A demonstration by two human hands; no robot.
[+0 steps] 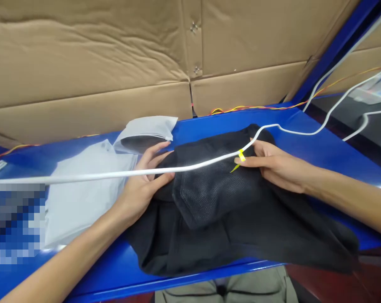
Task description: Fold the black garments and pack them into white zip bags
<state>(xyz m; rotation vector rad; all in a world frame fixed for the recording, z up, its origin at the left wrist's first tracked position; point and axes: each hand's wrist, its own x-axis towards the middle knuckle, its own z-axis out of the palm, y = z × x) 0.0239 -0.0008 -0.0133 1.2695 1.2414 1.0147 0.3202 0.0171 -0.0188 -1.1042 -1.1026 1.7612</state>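
Observation:
A black garment with a mesh panel lies spread and partly folded over the blue table, its lower right part reaching past the front edge. My left hand grips the cloth at its left side, thumb on top and fingers around the far side. At the upper right, my right hand is closed on the cloth, with the thumb laid over it. Beside that thumb shows a small yellow sticker or tag; I cannot tell what it is fixed to. A white cable crosses in front of the garment and hides part of it.
Pale plastic bags lie on the blue table left of the garment, with a folded pale bag behind them. Brown padded panels stand at the back. Thin red and yellow wires run along the far edge.

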